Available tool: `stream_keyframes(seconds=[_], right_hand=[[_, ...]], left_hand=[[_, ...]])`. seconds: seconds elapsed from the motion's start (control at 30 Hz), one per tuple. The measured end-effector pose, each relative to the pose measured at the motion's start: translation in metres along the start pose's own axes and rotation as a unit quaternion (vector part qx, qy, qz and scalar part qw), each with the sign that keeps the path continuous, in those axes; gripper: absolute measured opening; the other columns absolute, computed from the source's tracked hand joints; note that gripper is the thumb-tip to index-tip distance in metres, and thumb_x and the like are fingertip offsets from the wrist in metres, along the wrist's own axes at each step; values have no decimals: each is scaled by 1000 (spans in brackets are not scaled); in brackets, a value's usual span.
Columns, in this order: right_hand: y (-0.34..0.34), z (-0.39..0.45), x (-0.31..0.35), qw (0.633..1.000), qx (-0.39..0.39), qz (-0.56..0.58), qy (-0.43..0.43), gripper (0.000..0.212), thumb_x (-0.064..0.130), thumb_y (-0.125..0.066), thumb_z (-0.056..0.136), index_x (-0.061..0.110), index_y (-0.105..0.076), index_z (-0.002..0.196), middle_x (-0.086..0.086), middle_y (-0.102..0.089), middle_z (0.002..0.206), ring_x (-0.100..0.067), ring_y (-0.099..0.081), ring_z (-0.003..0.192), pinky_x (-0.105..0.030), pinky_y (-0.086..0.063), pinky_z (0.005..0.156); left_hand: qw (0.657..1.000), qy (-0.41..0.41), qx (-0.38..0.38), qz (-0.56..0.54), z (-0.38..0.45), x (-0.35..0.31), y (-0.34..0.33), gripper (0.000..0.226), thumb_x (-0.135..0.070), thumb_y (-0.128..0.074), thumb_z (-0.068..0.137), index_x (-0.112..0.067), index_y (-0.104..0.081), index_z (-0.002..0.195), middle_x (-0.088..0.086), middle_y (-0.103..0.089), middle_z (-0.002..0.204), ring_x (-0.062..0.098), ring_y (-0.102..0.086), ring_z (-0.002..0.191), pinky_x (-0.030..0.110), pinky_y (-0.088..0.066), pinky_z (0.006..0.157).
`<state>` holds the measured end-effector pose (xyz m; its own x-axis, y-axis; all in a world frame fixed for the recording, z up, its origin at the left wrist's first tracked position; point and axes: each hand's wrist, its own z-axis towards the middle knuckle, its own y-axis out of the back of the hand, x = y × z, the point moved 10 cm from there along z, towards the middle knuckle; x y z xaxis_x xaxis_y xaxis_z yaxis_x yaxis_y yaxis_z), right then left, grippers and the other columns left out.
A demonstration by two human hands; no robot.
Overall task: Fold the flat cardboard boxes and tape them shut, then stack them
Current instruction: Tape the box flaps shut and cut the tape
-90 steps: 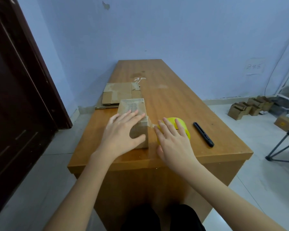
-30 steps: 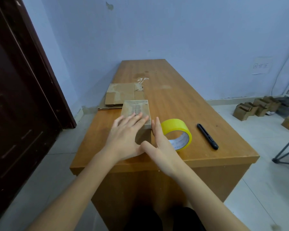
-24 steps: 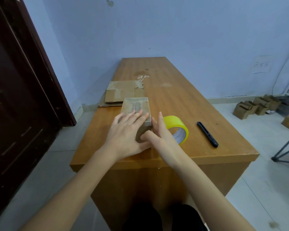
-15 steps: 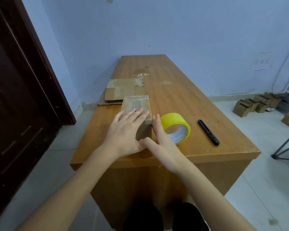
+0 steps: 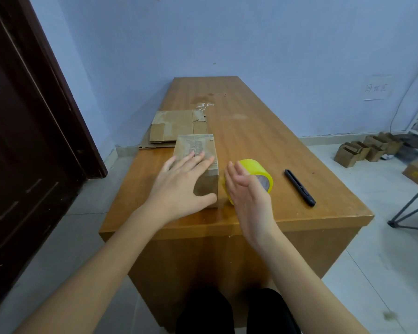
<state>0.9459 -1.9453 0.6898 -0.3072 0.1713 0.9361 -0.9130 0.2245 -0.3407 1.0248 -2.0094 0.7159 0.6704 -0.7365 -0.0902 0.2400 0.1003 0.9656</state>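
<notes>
Flat-fingered, left hand presses the folded box; right hand hovers edge-on, fingers straight, holding nothing.

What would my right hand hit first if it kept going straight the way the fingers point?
Probably the yellow tape roll: the right hand is open, fingers aimed away along the table right at it, beside the folded box. Depth is unclear, so contact can't be judged.
</notes>
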Motion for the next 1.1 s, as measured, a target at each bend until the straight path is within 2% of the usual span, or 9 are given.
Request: stream_keyframes(seconds=[0.1,0.23,0.33,0.5,0.6,0.7,0.77,0.87,1.1], right_hand=[[-2,-6,-5,998,-2,-67,10,63,-6,-31,93,12,-15,151,1,-23,157,-11,-25,142,-20,-29,101],[-10,-13,-12,986,-15,-167,-12,59,13,-39,99,18,-15,152,12,-22,155,2,-21,140,-18,-21,110],[-14,-14,-11,982,-10,-189,-13,61,19,-41,99,19,-13,153,19,-25,147,10,-20,131,-12,-20,103],[-5,-11,5,983,-19,-180,16,54,18,-44,97,21,-29,149,15,-33,150,3,-30,135,-16,-25,108],[25,-10,53,965,-91,-218,117,45,23,-50,91,20,-49,135,14,-54,132,3,-47,122,-7,-37,96],[84,-1,83,916,-194,-325,134,32,26,-47,92,18,-57,121,14,-60,108,-9,-56,109,-18,-45,87],[134,12,77,842,-234,-483,53,40,34,-43,94,15,-53,127,1,-57,120,-21,-52,116,-32,-42,93],[184,18,49,736,-221,-636,-68,52,41,-38,97,8,-46,136,-12,-50,134,-31,-46,121,-42,-42,98],[182,18,23,625,-188,-754,-77,40,39,-42,99,4,-51,117,-14,-49,117,-31,-47,110,-37,-42,79]], left_hand=[[1000,-1,-5,5,-1,0,-1,78,-63,-46,85,-36,-11,150,-11,-7,158,6,-2,145,34,3,117],[1000,7,-2,10,0,0,0,94,-77,-15,65,-36,-11,150,-11,-8,158,5,-3,145,34,2,117],[1000,9,8,12,-1,-2,0,102,-72,-8,55,-36,-9,150,-11,-6,159,5,-1,145,33,3,117],[999,-6,27,24,1,-2,-1,85,-66,-44,83,-35,-3,150,-11,1,159,6,3,145,35,5,117],[1000,-7,17,22,0,-3,0,83,-59,-49,85,-36,-3,150,-11,1,159,6,2,145,34,7,116],[1000,-6,-2,13,0,-1,1,80,-55,-50,86,-37,-5,150,-11,-2,159,6,0,145,33,6,116],[1000,-4,-5,9,-1,-1,1,78,-53,-50,87,-37,-7,150,-11,-3,158,6,-1,145,33,5,116],[1000,0,-19,9,-1,0,1,76,-52,-50,87,-38,-9,150,-12,-6,158,6,-4,144,32,4,116],[998,6,-49,-24,0,0,6,69,-45,-53,88,-39,-18,148,-13,-15,157,5,-10,143,30,2,115]])
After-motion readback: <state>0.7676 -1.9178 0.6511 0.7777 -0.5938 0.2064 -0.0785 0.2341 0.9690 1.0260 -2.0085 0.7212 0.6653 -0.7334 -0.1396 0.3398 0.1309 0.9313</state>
